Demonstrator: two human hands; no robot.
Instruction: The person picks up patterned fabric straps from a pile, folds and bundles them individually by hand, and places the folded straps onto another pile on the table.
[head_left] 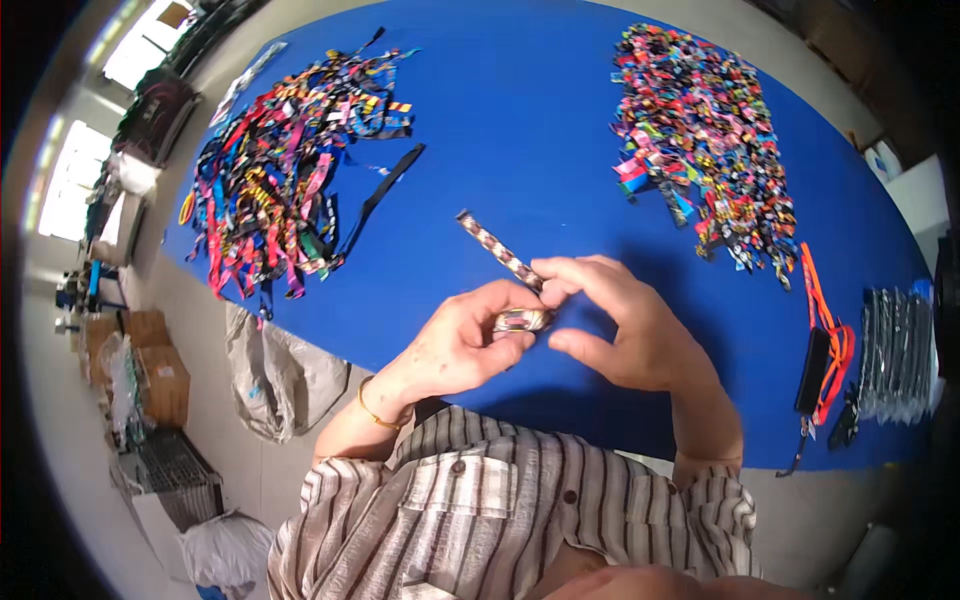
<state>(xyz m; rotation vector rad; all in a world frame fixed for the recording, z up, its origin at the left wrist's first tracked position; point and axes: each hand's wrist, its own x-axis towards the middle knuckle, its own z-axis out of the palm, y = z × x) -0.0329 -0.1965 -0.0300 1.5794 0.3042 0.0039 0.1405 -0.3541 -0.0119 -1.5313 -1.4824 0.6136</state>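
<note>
Student: What lies at the left of the blue bench [500, 110], and what risk attends it?

Instructor: A tangled heap of multicoloured straps [272, 190]. The bands cross one another, so a tug on one could drag its neighbours along; those reaching the near edge might slip off.

Student: And at centre?

Instructor: The left hand [462, 342] pinches the coil [517, 320] of a patterned woven strap [499, 247] between thumb and fingers, near the bench's front edge. The strap's free end extends away to the upper left. Should the pinch slacken, the coil could spring open; uneven tension could leave its turns skewed.

Student: The right hand [622, 322]?

Instructor: Its thumb and forefinger stand apart, the forefinger's tip just beside the strap; whether they touch cannot be told. A careless brush might twist the band or push it out of line.

Student: Further right?

Instructor: A dense heap of small multicoloured pieces [710, 140], too small to distinguish singly; a sweeping forearm could scatter them. Beyond lie an orange strap [843, 365] and clear-wrapped packages [896, 352]; being near the rim, they could be nudged over by an elbow.
</note>
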